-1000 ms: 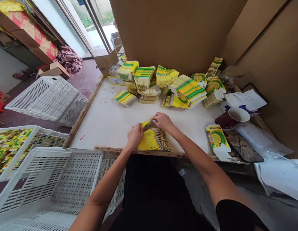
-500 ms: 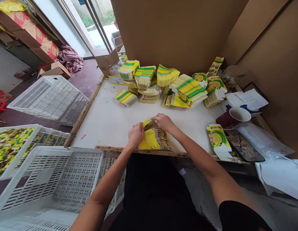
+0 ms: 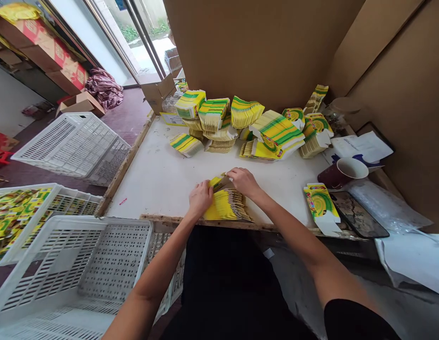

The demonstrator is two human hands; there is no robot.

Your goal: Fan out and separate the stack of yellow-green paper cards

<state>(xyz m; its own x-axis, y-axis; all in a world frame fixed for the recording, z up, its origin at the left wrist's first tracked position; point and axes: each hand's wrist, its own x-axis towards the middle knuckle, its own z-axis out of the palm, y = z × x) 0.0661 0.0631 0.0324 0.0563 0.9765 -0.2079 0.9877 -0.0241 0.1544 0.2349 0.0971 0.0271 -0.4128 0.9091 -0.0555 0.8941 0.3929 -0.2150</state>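
Note:
At the front edge of the white table lies a fanned stack of flat yellow cartons [image 3: 228, 206]. Just behind that stack, one yellow carton [image 3: 218, 181] is held between my two hands. My left hand [image 3: 200, 198] grips its left end, with fingers closed and the wrist close to the stack. On the carton's right end, my right hand [image 3: 242, 180] pinches with thumb and fingers. The part of the carton under my fingers is hidden.
Bundles of flat yellow-green cartons [image 3: 214, 113] line the back of the table [image 3: 152, 174]. On the right are a dark red mug [image 3: 334, 175], a phone [image 3: 361, 215] and a single carton [image 3: 322, 205]. White crates [image 3: 113, 255] stand left, one with yellow packets [image 3: 17, 212].

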